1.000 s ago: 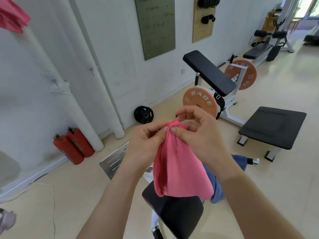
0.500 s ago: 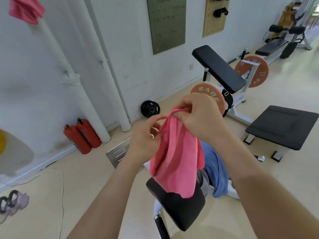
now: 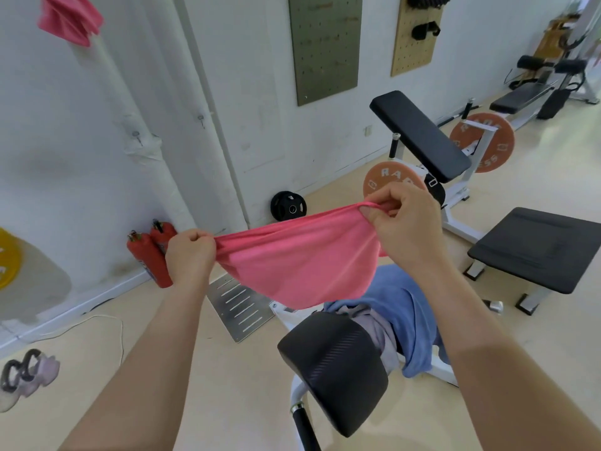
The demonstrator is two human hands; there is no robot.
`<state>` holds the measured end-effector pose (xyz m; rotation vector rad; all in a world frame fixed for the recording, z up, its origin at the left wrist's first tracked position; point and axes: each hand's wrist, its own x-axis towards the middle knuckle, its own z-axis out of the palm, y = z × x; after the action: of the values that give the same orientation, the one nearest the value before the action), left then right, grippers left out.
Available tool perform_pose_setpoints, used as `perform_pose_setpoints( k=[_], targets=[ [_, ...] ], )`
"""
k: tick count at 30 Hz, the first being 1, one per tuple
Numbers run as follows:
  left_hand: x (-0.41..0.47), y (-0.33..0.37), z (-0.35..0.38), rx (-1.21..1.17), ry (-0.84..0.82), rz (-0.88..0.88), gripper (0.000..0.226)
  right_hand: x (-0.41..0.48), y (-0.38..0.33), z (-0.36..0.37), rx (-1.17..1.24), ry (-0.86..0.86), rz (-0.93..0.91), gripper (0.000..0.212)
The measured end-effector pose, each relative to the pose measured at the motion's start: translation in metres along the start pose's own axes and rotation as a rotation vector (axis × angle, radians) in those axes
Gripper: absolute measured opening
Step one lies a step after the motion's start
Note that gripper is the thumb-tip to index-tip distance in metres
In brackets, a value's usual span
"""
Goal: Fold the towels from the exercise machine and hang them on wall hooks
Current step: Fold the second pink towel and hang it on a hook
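Observation:
A pink towel (image 3: 299, 258) is stretched between my hands and sags in the middle. My left hand (image 3: 190, 255) grips its left end in a fist. My right hand (image 3: 403, 222) pinches its right end, a little higher. Below it, a blue towel (image 3: 413, 320) and a grey one (image 3: 377, 323) lie draped over the exercise machine, behind its black padded seat (image 3: 331, 369). Another pink towel (image 3: 70, 19) hangs high on the white wall at the upper left. Two metal hooks (image 3: 201, 118) stick out of the wall and the wrapped pipe.
Two red fire extinguishers (image 3: 151, 255) stand by the wall. A metal footplate (image 3: 240, 307) lies on the floor. A black bench (image 3: 540, 249), an incline pad with orange weight plates (image 3: 484, 141), a small black plate (image 3: 287, 206), a cable and shoes (image 3: 27, 375) are around.
My hands were close together on the bunched towel. They have moved apart, the left one going down and left, and the towel is now spread wide between them.

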<state>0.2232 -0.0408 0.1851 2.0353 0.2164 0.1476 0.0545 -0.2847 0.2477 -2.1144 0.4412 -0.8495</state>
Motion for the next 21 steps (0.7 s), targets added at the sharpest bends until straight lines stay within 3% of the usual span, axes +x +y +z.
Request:
perform_pose_setpoints(
  k=[2, 5, 7, 11, 15, 17, 21],
  targets=[
    [0.004, -0.002, -0.007, 0.03, -0.124, -0.079, 0.016, 0.002, 0.005, 0.002, -0.057, -0.031, 0.006, 0.015],
    [0.002, -0.01, -0.015, 0.157, -0.442, -0.163, 0.016, 0.005, 0.017, 0.004, -0.168, -0.103, 0.07, 0.006],
    [0.002, -0.014, -0.017, 0.16, -0.487, -0.181, 0.023, 0.01, 0.027, 0.003, -0.098, -0.227, 0.18, 0.004],
    [0.014, -0.019, -0.008, 0.054, -0.37, -0.201, 0.023, 0.019, 0.046, 0.01, 0.325, -0.531, 0.446, 0.009],
    [0.031, -0.013, 0.007, -0.053, -0.267, -0.195, 0.026, 0.037, 0.061, 0.025, 0.22, -0.607, 0.423, 0.013],
    [0.041, -0.007, 0.014, -0.136, -0.209, -0.165, 0.028, 0.048, 0.061, 0.032, 0.047, -0.57, 0.311, 0.017],
    [0.047, 0.017, 0.019, -0.226, -0.082, -0.003, 0.029, 0.063, 0.052, 0.038, -0.11, -0.261, 0.108, 0.012]
  ],
)
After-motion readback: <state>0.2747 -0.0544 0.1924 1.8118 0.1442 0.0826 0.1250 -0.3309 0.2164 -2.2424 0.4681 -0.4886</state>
